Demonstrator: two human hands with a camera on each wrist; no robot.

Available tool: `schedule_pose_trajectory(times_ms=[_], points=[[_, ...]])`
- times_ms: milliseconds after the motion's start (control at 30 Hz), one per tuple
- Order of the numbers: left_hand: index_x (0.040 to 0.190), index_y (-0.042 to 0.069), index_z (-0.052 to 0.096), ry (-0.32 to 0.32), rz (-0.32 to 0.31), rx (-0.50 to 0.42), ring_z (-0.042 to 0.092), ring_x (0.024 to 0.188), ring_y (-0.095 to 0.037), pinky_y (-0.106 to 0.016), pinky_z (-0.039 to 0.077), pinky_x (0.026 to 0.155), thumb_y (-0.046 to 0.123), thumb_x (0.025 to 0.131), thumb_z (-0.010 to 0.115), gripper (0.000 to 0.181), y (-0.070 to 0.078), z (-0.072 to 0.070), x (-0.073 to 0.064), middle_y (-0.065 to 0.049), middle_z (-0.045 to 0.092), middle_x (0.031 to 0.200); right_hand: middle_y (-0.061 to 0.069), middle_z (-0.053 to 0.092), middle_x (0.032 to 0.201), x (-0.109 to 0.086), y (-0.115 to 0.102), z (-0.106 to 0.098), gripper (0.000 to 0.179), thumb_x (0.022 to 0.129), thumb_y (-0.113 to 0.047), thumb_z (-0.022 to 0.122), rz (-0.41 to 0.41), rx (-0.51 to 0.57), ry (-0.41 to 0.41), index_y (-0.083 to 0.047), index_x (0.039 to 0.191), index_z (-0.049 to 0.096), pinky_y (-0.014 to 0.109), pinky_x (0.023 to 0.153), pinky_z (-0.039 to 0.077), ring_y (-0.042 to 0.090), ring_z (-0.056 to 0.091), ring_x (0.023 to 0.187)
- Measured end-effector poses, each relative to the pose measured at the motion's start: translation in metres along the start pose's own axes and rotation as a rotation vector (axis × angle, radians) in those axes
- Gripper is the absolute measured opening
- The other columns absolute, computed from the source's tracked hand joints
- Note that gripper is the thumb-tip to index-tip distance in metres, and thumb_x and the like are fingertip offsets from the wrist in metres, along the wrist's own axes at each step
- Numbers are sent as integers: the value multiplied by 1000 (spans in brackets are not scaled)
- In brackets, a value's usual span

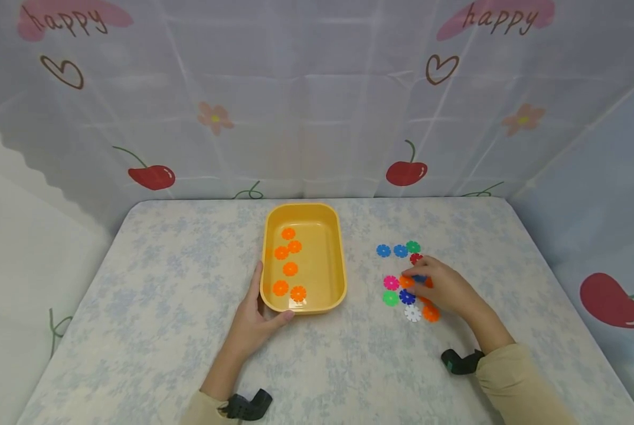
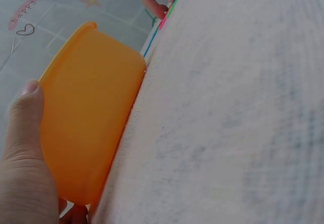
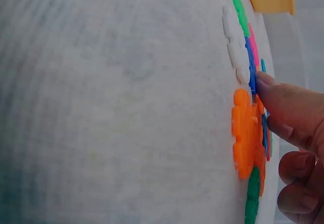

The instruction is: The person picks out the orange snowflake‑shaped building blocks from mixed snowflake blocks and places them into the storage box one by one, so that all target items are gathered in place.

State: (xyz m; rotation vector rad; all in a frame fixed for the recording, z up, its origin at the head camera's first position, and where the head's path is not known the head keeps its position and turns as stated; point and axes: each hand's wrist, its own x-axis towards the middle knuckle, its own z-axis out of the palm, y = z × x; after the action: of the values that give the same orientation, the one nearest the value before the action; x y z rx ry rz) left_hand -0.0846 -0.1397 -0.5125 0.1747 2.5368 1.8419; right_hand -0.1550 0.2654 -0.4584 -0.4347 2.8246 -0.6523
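Note:
My left hand (image 1: 250,329) grips a yellow plastic tray (image 1: 319,260) at its near left corner, thumb on the rim and fingers along the side. Several orange snowflake discs (image 1: 290,269) lie in the tray's left half. To the right, my right hand (image 1: 447,290) pinches an orange snowflake disc (image 1: 406,282) between thumb and index finger, low over the table. Around it lie a pink disc (image 1: 391,283), a light green disc (image 1: 391,298), a dark blue disc (image 1: 407,297) and a white disc (image 1: 412,313). The palm hides part of the pile.
Beyond the right hand lie two blue discs (image 1: 384,251), a green disc (image 1: 413,247) and a red disc (image 1: 415,258). Another orange disc (image 1: 431,313) sits nearest the wrist. A printed curtain (image 1: 306,118) hangs behind the table's far edge.

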Motion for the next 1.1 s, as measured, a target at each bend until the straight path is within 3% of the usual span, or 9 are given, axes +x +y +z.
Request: schedule_pose_trajectory(times_ms=[233,467,700,1100], points=[[161,28,-1,-3,16,-4,26,151,-16,-4,24,109,32,80,84,117,-1,0,1,7,10,168,8,58,115,0,8,-1,29,92,-18,71,-35,27,-15,-14,121,72,43,85,53,25,56,101],[161,28,-1,-3,14,-4,25,151,-16,-4,24,109,32,80,84,117,0,0,1,8,9,167,9,61,117,4,13,3,28,90,-19,75,1,108,4,-14,117,70,48,90,54,28,57,104],[161,28,-1,-4,5,-11,26,151,-16,-5,24,109,30,80,84,118,1,-1,0,6,10,168,8,65,108,3,17,8,28,87,-20,78,58,245,47,-13,111,67,28,64,51,22,53,80],[161,27,0,-1,3,-4,25,151,-16,-4,23,109,30,79,85,118,1,0,0,9,10,167,7,68,105,5,23,13,26,89,-23,76,44,368,52,-15,112,70,26,59,47,20,53,73]])
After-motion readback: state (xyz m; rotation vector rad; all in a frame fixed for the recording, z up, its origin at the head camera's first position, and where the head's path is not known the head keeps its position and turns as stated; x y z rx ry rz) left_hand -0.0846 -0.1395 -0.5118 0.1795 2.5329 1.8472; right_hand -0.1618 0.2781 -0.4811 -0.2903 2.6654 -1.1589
